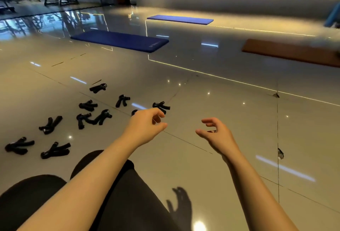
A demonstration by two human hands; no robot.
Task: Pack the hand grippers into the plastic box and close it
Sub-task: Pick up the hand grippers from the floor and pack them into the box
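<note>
Hand grippers (88, 118), black with foam handles, lie scattered across the left of the glossy tiled floor (230, 105), loose for gathering. Both hands hover empty with fingers loosely curled: left hand (147, 125) nearest one gripper (161, 107), right hand (216, 135) apart. No plastic box shows.

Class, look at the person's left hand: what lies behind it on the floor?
Behind the left hand, one black hand gripper shows fully on the floor. Another dark piece peeks out at the wrist; the hand covers the rest.
</note>
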